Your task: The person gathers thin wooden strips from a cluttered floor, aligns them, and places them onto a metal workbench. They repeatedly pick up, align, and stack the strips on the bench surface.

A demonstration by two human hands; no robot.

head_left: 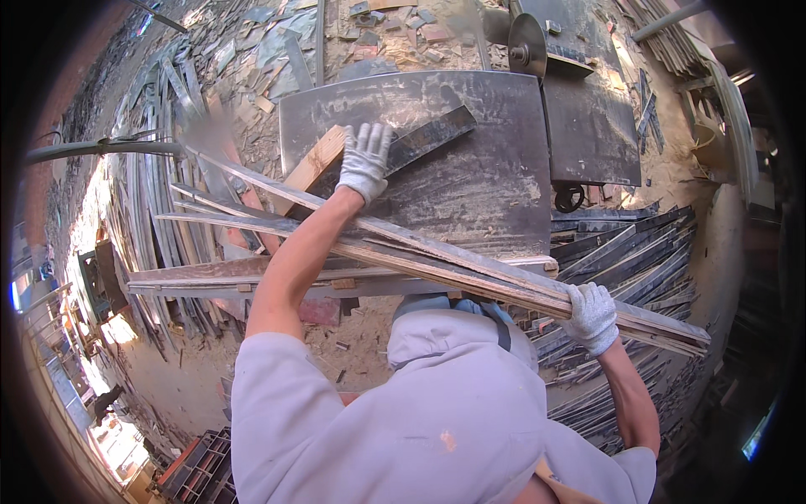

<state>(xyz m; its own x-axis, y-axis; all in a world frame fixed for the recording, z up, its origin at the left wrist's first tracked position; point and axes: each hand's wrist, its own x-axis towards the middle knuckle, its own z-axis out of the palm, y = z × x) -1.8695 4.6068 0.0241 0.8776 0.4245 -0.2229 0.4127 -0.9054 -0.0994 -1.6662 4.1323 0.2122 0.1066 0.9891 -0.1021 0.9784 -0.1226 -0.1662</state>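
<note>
Evidently, in the head view, your left hand in a pale grey knit glove (365,160) is open and palm down, its fingers straight and a little apart, over the place where a thick, squared block of light tan wood (315,164) meets a flat, dark, scuffed plank (432,139); how firmly it presses, you cannot tell from here. Your right hand in a matching pale grey glove (590,317) is closed around a bundle of long, thin, grey-brown wooden strips (470,270), gripping it toward its right end. That bundle slants across the near part of a wide, dark brown, worn tabletop (495,151), passing beneath your left forearm, with its strips fanned apart at the left end and gathered close at your right hand. Below the tabletop's near edge runs a long, brown, narrow board (201,275), partly behind your left arm. Beyond the far right corner of the tabletop stands a round, grey metal saw blade (527,46), near a second dark, smooth worktop (588,134). To your right lies a heap of dark, narrow wooden strips (625,269); to your left, a pile of long, weathered grey slats (151,218) covers the ground.
</note>
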